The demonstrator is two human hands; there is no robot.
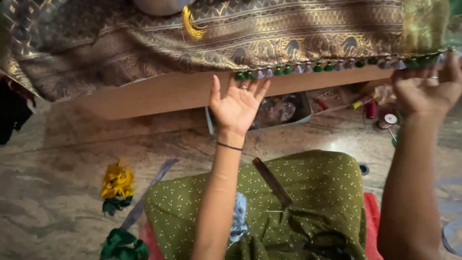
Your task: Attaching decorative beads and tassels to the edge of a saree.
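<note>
Brocade cloth (288, 33), olive and gold, draped over a low wooden board (159, 94) across the top of the view, its lower hem hanging just past the board's front edge. Row of small tassels (308, 68), green and grey in turn, strung along that hem from the middle out to the right. Left hand (237, 105) raised palm up just below the leftmost tassels, fingers spread apart and empty, fingertips close under the hem; thin dark band at the wrist. Right hand (428, 89) further along at the right end of the row, fingers curled up to the hem, seemingly pinching the tasselled edge, though the grip itself is partly hidden behind the knuckles; ring on one finger. Loose loop of yellow thread (193, 24) lying on top of the cloth near the upper middle.

Under the board, between the two hands, a shallow tin box (284, 110) with glinting contents too blurred to make out; to its right, thread spools (371, 107) in red, yellow and white. In the foreground, a lap in green dotted fabric (313, 192), with a flat dark strip (273, 182) lying on it. On the marble floor (57, 192) to the left, a bundle of yellow thread (117, 180), and bundles of green thread (122, 243) below it.
</note>
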